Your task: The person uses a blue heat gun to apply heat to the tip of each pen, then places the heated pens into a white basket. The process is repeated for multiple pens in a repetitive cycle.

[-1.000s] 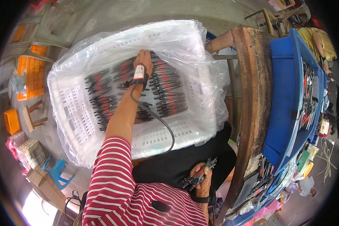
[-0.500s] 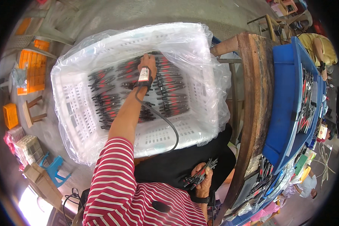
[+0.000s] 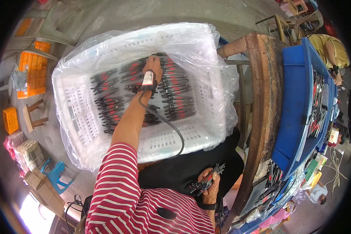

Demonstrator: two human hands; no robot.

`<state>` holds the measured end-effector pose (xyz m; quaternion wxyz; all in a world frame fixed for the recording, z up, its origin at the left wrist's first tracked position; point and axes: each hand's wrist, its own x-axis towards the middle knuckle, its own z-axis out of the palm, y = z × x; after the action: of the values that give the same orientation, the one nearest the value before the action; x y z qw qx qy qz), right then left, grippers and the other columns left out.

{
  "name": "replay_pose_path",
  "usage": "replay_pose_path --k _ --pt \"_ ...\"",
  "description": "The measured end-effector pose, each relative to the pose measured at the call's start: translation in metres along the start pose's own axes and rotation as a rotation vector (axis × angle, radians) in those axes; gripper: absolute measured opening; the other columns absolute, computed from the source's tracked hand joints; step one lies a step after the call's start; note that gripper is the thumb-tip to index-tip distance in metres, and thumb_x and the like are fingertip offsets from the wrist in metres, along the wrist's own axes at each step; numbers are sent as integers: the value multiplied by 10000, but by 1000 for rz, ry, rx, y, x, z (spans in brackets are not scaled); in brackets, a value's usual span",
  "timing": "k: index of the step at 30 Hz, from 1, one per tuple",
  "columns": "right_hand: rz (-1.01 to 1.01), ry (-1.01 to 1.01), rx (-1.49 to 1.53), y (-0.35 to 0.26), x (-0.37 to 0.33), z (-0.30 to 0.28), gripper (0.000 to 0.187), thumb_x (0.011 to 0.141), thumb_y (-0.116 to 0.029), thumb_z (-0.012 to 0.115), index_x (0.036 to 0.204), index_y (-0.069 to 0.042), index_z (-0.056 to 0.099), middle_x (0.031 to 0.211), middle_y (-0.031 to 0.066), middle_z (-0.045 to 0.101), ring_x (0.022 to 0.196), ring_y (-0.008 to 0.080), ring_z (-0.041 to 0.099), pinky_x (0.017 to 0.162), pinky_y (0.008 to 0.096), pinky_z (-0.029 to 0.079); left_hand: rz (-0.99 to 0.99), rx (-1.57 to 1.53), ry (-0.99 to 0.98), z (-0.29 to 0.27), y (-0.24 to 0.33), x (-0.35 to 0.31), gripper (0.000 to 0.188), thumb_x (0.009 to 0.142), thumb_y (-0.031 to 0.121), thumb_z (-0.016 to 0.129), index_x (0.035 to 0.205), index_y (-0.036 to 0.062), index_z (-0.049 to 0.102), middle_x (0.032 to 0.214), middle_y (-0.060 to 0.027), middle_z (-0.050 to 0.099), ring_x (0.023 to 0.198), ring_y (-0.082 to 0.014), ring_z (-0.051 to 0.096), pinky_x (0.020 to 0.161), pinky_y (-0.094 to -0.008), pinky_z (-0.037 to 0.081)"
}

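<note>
My left hand reaches to the far end of a white plastic crate lined with clear plastic film. Its fingers are bent down and closed at the top of the rows; what they hold is hidden beneath them. A strap with a white label and a dark cable are around this wrist. Slim black-and-red pen-shaped pieces lie in several rows inside the crate. Low in the view, above my dark-clothed lap, my right hand grips a bundle of similar black, grey and red pieces.
To the right stands a rough wooden bench, with a blue bin holding more such pieces. Orange crates, a small wooden stool and a blue stool are on the left. Another person sits beyond the bin.
Almost nothing differs. My left hand stays at the far end of the rows, its forearm shifted very slightly left. My right hand keeps its bundle in place.
</note>
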<state>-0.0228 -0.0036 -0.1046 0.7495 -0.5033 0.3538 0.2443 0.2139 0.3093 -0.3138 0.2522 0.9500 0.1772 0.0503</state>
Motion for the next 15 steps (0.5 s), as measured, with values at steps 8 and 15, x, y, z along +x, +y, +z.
replay_pose_path --k 8,15 --pt "-1 5 -14 0 0 0 475 763 -458 605 725 15 570 596 114 554 490 187 534 433 281 415 -183 -145 -91 -10 9 -11 401 737 -25 580 1125 -18 480 1044 -222 499 976 -373 550 777 -410 509" --pt "13 5 -43 -3 -2 1 471 775 -458 578 721 9 568 590 113 550 492 187 533 430 281 409 6 -81 -27 -5 1 -3 377 739 -9 598 1093 -58 477 1015 -219 496 969 -366 560 790 -389 511"
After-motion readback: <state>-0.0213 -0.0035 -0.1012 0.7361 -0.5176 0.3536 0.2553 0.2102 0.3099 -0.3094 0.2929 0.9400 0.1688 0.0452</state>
